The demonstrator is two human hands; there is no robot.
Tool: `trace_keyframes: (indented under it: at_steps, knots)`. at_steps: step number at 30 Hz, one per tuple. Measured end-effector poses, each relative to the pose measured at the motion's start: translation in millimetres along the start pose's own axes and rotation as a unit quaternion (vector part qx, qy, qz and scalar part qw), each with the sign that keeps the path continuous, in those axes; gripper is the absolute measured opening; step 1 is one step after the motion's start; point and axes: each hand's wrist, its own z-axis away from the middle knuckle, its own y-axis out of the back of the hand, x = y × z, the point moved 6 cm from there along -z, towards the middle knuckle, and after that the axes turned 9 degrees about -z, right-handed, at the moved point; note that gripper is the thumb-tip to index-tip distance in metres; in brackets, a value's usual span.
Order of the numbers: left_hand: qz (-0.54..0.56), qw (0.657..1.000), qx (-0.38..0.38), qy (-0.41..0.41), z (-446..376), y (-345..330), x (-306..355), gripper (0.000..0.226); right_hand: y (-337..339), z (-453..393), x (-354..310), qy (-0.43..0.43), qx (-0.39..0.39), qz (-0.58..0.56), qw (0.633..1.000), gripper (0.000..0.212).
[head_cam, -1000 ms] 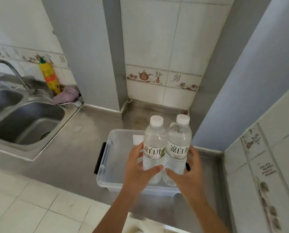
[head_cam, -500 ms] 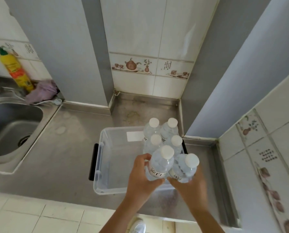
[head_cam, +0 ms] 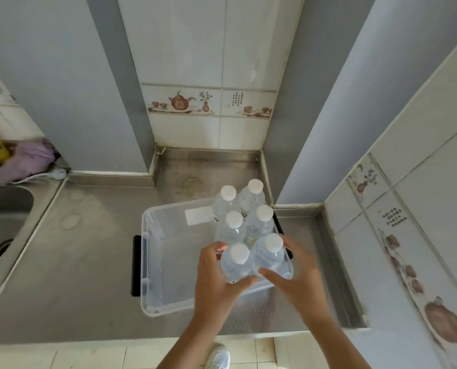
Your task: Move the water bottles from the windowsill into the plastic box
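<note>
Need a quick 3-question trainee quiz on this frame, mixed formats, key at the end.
1. How many white-capped water bottles show in or over the plastic box?
2. True or false: the bottles are grouped on the side of the box nearest the sink.
3. Multiple choice. The left hand and right hand are: A) each wrapped round one of the two nearest bottles, B) lifting the box by its black handle, C) resting on the steel counter.

Key:
1. Six, in three pairs.
2. False; they sit on the right side, away from the sink.
3. A.
</note>
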Motion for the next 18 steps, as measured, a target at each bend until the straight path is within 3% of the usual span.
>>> trace_keyframes:
  at_steps: [8,13,18]
  knots:
    - [-0.017,0.999,-0.022,-0.039,2,3,4,0.088,14,34,-16,0.018,0.047,0.064,0.997,0.058]
    - [-0.058,0.984,0.055,-0.157,24,19,38,0.065,35,72,-20,0.005,0.092,0.082,0.992,0.042]
    - [-0.136,0.963,0.094,-0.213,40,34,68,0.047,70,120,-20,-0.022,0.141,0.105,0.984,0.037]
